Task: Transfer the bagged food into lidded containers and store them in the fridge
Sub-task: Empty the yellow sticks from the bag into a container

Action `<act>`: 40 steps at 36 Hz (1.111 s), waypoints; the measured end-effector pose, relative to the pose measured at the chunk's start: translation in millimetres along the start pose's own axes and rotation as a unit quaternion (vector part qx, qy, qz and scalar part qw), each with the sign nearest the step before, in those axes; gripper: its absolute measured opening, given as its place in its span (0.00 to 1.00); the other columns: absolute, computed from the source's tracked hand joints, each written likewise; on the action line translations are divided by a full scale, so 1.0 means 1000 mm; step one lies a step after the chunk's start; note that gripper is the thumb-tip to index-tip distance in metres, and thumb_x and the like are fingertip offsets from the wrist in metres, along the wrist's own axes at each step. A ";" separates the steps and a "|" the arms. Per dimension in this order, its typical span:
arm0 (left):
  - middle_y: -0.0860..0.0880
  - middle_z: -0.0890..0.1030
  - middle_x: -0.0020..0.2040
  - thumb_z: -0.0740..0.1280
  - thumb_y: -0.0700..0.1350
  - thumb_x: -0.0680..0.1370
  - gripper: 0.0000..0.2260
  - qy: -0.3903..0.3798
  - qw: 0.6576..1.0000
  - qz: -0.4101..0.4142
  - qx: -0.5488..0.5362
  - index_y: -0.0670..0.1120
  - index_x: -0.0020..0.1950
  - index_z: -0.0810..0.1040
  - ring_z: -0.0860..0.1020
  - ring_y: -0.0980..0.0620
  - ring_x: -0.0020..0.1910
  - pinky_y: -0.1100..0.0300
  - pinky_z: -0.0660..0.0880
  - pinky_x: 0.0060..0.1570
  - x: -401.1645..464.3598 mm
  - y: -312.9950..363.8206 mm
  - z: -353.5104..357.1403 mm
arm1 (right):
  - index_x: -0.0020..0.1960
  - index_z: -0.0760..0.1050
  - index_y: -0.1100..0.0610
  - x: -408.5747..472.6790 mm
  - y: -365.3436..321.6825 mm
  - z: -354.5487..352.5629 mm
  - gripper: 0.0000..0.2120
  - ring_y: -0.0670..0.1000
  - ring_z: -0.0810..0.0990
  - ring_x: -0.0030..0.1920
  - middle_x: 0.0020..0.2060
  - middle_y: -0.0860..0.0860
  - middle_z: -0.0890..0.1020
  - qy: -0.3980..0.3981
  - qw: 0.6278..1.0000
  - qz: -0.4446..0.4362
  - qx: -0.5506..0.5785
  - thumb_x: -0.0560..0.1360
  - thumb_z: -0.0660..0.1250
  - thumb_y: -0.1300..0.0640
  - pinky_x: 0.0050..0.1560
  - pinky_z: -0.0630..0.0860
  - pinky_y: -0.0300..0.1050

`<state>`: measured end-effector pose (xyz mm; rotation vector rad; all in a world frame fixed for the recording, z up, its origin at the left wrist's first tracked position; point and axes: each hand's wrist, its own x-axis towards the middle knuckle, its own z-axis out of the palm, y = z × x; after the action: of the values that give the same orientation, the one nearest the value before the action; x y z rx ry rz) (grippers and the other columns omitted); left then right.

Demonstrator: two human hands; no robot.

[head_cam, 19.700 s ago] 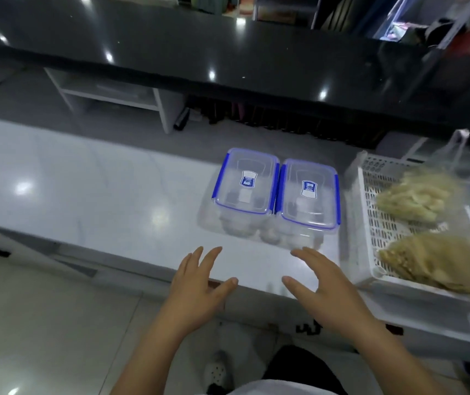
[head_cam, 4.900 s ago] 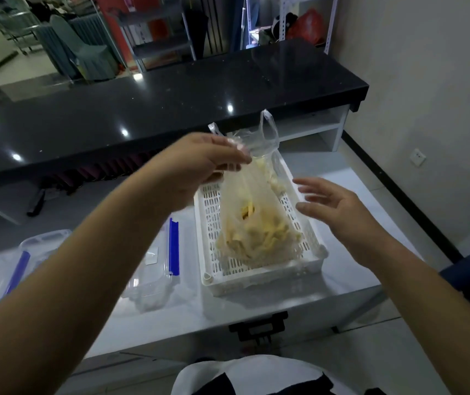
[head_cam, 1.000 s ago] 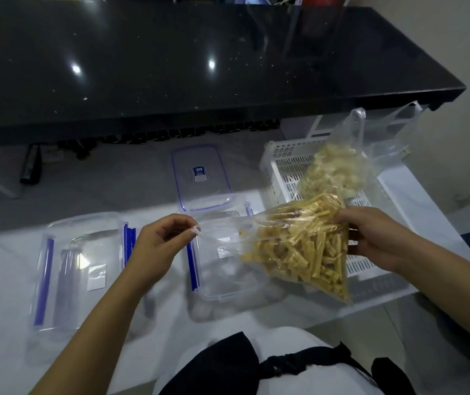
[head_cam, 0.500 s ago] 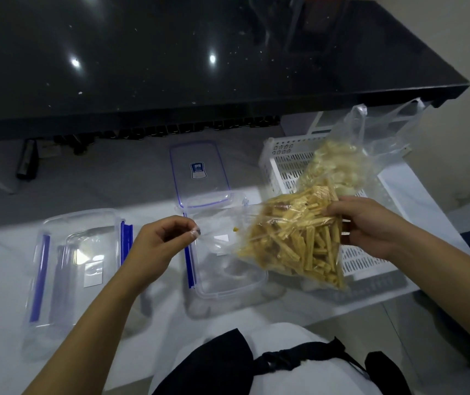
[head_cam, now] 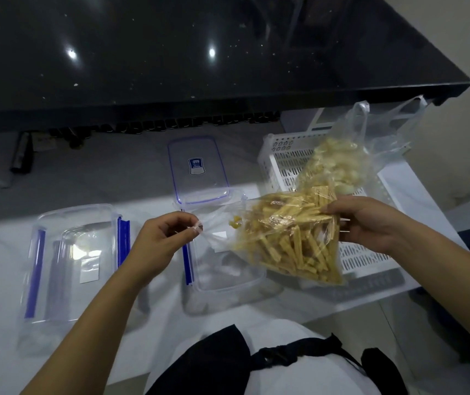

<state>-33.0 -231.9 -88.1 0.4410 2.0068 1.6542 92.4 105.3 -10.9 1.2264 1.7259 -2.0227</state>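
1. One clear bag of yellow sticks (head_cam: 290,238) held in the air, long axis running left to right, bulk toward the right, mouth end drawn out to the left.
2. Directly beneath the mouth end: open container (head_cam: 225,269) on the white table (head_cam: 154,315), lid off. One loose piece (head_cam: 235,223) sits at the bag's neck, above the container.
3. Left hand (head_cam: 159,240) closed in a pinch on the bag's mouth film; nearer the container.
4. Right hand (head_cam: 367,223) closed around the bag's bottom end, over the white basket (head_cam: 282,163).
5. Judged next: lift the right end, so the contents slide left and down into the container.
6. Second bag (head_cam: 336,163) lies in the basket; detached lid (head_cam: 196,169) behind the container; another container (head_cam: 77,258) well to the left.
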 end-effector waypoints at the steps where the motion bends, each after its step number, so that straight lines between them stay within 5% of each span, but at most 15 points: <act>1: 0.50 0.86 0.46 0.72 0.40 0.77 0.09 -0.002 1.000 0.001 -0.006 0.55 0.46 0.85 0.83 0.46 0.48 0.63 0.80 0.48 0.000 0.000 0.000 | 0.51 0.80 0.59 0.000 -0.001 -0.001 0.12 0.53 0.81 0.39 0.41 0.55 0.83 -0.004 1.000 0.002 0.001 0.68 0.72 0.65 0.47 0.80 0.51; 5: 0.51 0.86 0.46 0.72 0.41 0.77 0.08 0.016 1.000 -0.004 0.008 0.55 0.45 0.85 0.82 0.47 0.47 0.59 0.80 0.50 0.000 -0.003 -0.001 | 0.52 0.81 0.60 -0.001 -0.002 -0.003 0.16 0.52 0.82 0.39 0.40 0.54 0.84 -0.018 1.000 0.007 0.013 0.64 0.74 0.62 0.50 0.79 0.52; 12: 0.50 0.86 0.47 0.73 0.40 0.77 0.08 0.003 0.999 0.000 -0.035 0.54 0.46 0.85 0.83 0.51 0.47 0.65 0.78 0.46 -0.002 -0.001 -0.004 | 0.45 0.78 0.59 -0.006 -0.014 0.005 0.05 0.45 0.79 0.27 0.31 0.51 0.81 -0.059 0.998 -0.018 0.024 0.69 0.71 0.64 0.33 0.80 0.44; 15: 0.49 0.85 0.47 0.73 0.43 0.75 0.04 -0.008 0.998 0.014 -0.053 0.52 0.47 0.85 0.81 0.55 0.45 0.66 0.77 0.44 -0.004 0.001 -0.005 | 0.45 0.77 0.59 -0.007 -0.019 0.006 0.04 0.45 0.78 0.26 0.29 0.49 0.80 -0.075 0.996 -0.029 0.038 0.70 0.70 0.64 0.34 0.82 0.44; 20: 0.55 0.80 0.48 0.71 0.44 0.78 0.07 -0.025 0.989 0.016 0.143 0.58 0.45 0.81 0.77 0.58 0.44 0.65 0.74 0.44 -0.001 -0.005 0.001 | 0.43 0.77 0.58 0.001 -0.020 0.007 0.05 0.49 0.81 0.34 0.34 0.52 0.82 -0.039 0.999 -0.025 0.000 0.69 0.71 0.64 0.48 0.78 0.51; 23: 0.56 0.78 0.48 0.71 0.45 0.78 0.06 -0.034 0.982 0.013 0.186 0.58 0.47 0.80 0.76 0.59 0.44 0.69 0.72 0.42 0.000 -0.003 0.004 | 0.43 0.78 0.58 0.004 -0.018 0.006 0.07 0.51 0.80 0.38 0.38 0.54 0.82 -0.028 1.000 -0.013 0.003 0.66 0.73 0.63 0.47 0.79 0.50; 29: 0.56 0.81 0.41 0.72 0.42 0.77 0.07 -0.030 0.980 0.005 0.195 0.56 0.46 0.81 0.74 0.62 0.36 0.72 0.71 0.36 0.002 0.000 0.003 | 0.38 0.77 0.57 0.004 -0.017 0.006 0.06 0.48 0.80 0.32 0.33 0.52 0.82 -0.036 0.999 -0.019 0.002 0.64 0.73 0.61 0.44 0.79 0.49; 37: 0.51 0.82 0.37 0.72 0.43 0.77 0.05 -0.031 0.986 -0.008 0.163 0.54 0.46 0.81 0.77 0.50 0.34 0.55 0.76 0.40 0.006 -0.004 0.007 | 0.41 0.77 0.57 0.003 -0.021 0.009 0.06 0.44 0.78 0.28 0.30 0.49 0.80 -0.058 0.998 -0.033 -0.019 0.66 0.73 0.61 0.41 0.79 0.47; 40: 0.54 0.82 0.38 0.72 0.43 0.77 0.06 -0.037 0.984 -0.007 0.171 0.55 0.46 0.81 0.77 0.50 0.36 0.59 0.76 0.39 0.007 -0.007 0.010 | 0.39 0.81 0.57 0.003 -0.023 0.010 0.04 0.45 0.77 0.29 0.31 0.49 0.81 -0.063 0.997 -0.043 -0.034 0.66 0.74 0.61 0.41 0.79 0.46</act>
<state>-32.6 -221.6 -97.2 0.5979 2.2375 1.2640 71.5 103.7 3.4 0.9976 1.7997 -2.0233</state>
